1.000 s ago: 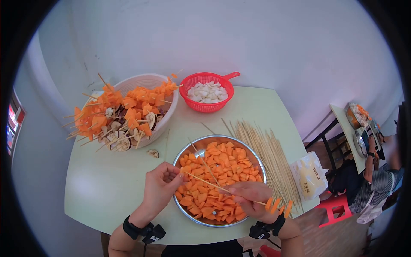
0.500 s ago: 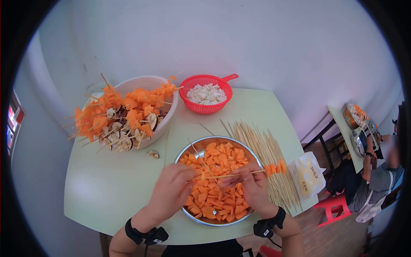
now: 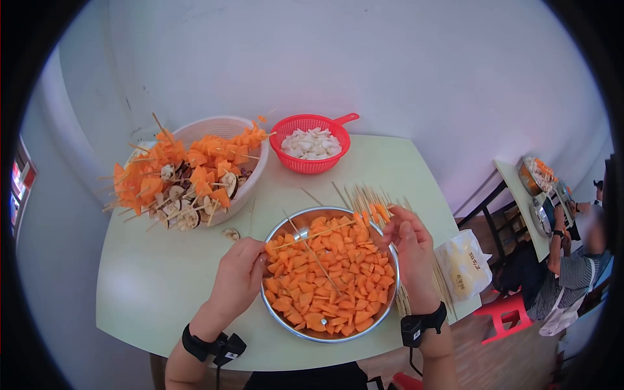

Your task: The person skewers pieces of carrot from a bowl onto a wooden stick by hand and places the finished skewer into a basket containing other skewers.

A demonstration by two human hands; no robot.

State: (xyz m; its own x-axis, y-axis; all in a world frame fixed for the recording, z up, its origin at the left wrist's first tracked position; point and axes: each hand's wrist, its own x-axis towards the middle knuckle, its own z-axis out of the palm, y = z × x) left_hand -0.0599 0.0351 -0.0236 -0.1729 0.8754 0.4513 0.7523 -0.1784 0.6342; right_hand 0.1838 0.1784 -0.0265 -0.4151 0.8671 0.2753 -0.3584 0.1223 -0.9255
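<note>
My left hand [image 3: 239,274] is closed in a pinch on the plain end of a bamboo skewer [image 3: 312,238] at the steel bowl's left rim. Several orange carrot slices [image 3: 372,214] are threaded on the skewer's far end. Beside those slices is my right hand [image 3: 411,250], its fingers loosely curled and apart over the right rim. Below both hands, the steel bowl [image 3: 272,312] is full of cut carrot pieces [image 3: 331,286]. Another skewer [image 3: 320,263] lies slanting across the pieces.
At the back left, a white basket [image 3: 259,170] holds carrot and eggplant skewers. A red colander [image 3: 305,166] contains white chunks. Loose bamboo skewers [image 3: 446,289] and a plastic-wrapped packet [image 3: 463,266] lie right of the bowl. A person [image 3: 575,260] sits at another table, near a red stool [image 3: 506,317].
The skewer's threaded end has swung up and away, toward the bowl's back right rim. My left hand has moved left to its plain end; my right hand has moved right and up.
</note>
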